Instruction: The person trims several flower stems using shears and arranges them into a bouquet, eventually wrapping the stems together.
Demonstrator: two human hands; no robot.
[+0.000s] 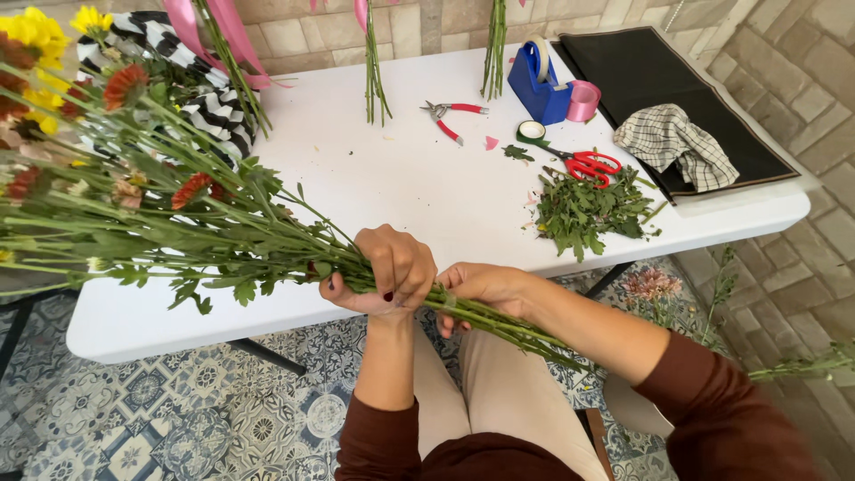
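Head view shows one bundle of flower stems (267, 249), thin, green and leafy, lying level across the near edge of the white surface (401, 187), blooms of red and yellow to the left. Two hands meet on it: the left hand (387, 272) has its grip wrapped tight around the stems, and the right hand (481, 287) has its grip closed on them just beside it, where a strip of clear tape (448, 303) circles the stalks.

Farther out lie one heap of trimmed leaves (588, 212), one pair of red-handled scissors (588, 165), one red-handled pruner (450, 116), one blue tape dispenser (537, 85), one pink ribbon roll (583, 100), one checked cloth (677, 144) on a black mat (641, 67).
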